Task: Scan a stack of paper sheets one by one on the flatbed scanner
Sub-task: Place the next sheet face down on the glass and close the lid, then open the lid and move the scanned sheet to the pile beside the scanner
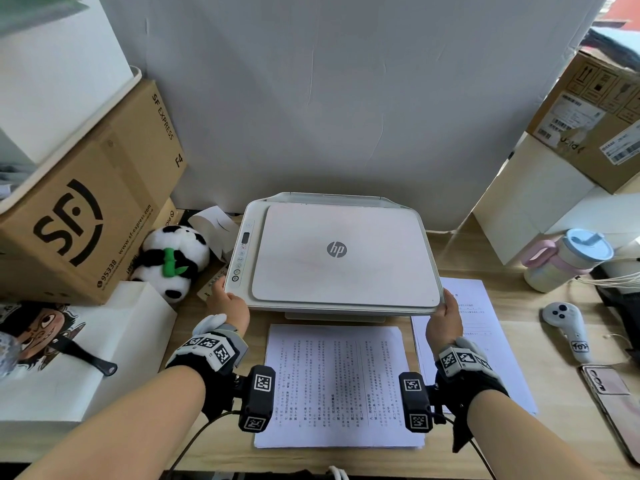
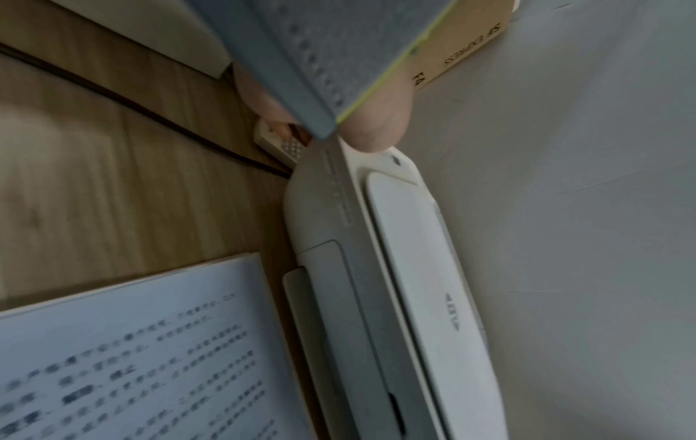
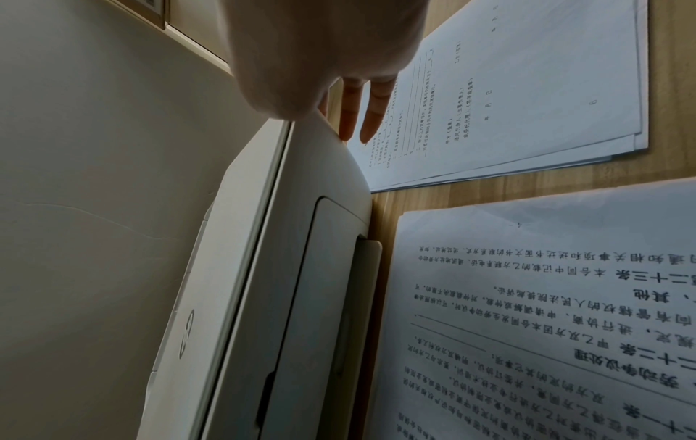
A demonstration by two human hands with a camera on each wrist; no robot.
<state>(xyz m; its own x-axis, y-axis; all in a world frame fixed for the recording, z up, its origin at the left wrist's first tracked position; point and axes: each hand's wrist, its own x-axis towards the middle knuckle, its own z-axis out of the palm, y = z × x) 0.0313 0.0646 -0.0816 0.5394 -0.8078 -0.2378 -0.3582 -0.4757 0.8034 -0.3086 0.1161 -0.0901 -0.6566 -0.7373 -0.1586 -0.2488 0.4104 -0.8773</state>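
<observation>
My left hand [image 1: 230, 304] pinches the scanner [image 1: 244, 258] at its near-left corner; my right hand's [image 1: 445, 320] fingers [image 3: 348, 113] lie straight, slightly apart, near-right. Best raise the lid [image 1: 346, 271] evenly.

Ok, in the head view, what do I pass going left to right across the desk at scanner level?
SF Express box → panda plush → left hand → scanner → right hand → lidded mug
</observation>
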